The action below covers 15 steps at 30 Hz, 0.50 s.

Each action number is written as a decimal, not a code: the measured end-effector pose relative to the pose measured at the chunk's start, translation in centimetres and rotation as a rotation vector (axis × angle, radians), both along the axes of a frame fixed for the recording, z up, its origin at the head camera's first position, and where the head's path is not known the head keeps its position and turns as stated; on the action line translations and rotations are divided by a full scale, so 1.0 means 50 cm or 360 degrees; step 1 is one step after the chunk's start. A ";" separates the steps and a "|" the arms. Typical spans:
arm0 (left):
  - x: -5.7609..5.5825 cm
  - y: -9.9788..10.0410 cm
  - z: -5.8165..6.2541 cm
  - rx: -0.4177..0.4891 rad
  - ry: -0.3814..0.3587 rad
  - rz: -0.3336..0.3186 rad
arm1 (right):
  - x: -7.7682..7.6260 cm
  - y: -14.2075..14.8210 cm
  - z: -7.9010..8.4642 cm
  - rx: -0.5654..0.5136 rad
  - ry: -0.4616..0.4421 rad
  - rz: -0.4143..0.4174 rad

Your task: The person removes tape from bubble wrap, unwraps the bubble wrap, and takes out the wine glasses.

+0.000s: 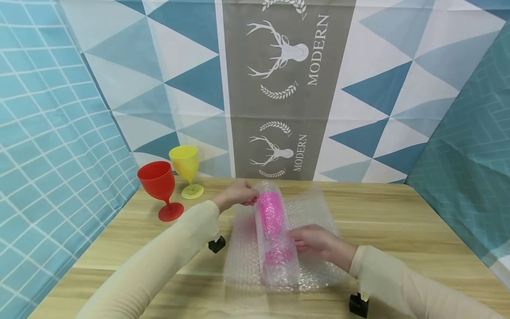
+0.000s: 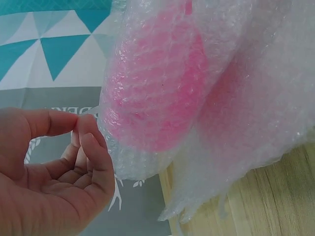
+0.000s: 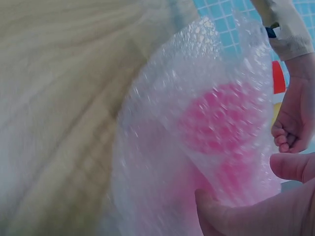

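Observation:
A pink goblet (image 1: 272,217) lies rolled in clear bubble wrap (image 1: 314,208), showing through the layers, its bowl toward the wall and its foot toward me. The loose sheet spreads under the roll on both sides. In the left wrist view my left hand (image 2: 64,172) pinches an edge of the wrap between thumb and fingertip, beside the goblet's bowl. My right hand (image 1: 318,241) holds the roll's right side near the stem and foot; its thumb (image 3: 290,166) and a finger lie apart against the wrap in the right wrist view.
A red goblet (image 1: 159,186) and a yellow goblet (image 1: 185,164) stand upright at the back left of the wooden table (image 1: 382,217). Behind the table hangs a patterned cloth (image 1: 191,88), with blue tiled cloth (image 1: 48,133) on the left.

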<state>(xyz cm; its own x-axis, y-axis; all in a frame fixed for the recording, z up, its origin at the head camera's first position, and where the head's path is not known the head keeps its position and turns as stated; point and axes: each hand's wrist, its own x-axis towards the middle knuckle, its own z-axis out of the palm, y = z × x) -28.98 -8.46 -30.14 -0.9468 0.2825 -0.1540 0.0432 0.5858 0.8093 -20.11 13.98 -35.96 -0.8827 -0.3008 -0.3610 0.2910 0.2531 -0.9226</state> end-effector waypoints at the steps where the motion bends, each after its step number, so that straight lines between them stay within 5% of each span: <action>1: 0.000 0.002 0.000 -0.0005 0.0000 -0.0002 | -0.001 0.002 0.007 0.0055 0.0035 -0.0013; 10: 0.000 0.009 -0.001 0.0012 0.0009 -0.0026 | -0.016 -0.029 0.061 0.0784 0.0476 -0.0134; 15: 0.004 0.014 0.002 -0.0002 0.0034 -0.0023 | -0.023 -0.054 0.072 0.0911 0.0455 -0.0076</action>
<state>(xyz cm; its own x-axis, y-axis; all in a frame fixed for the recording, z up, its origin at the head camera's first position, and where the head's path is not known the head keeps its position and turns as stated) -28.79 -7.75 -30.06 -0.9457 0.2962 -0.1341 0.0691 0.5860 0.8074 -21.29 11.30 -32.36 -0.9756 -0.0885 -0.2010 0.0763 0.7217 -0.6880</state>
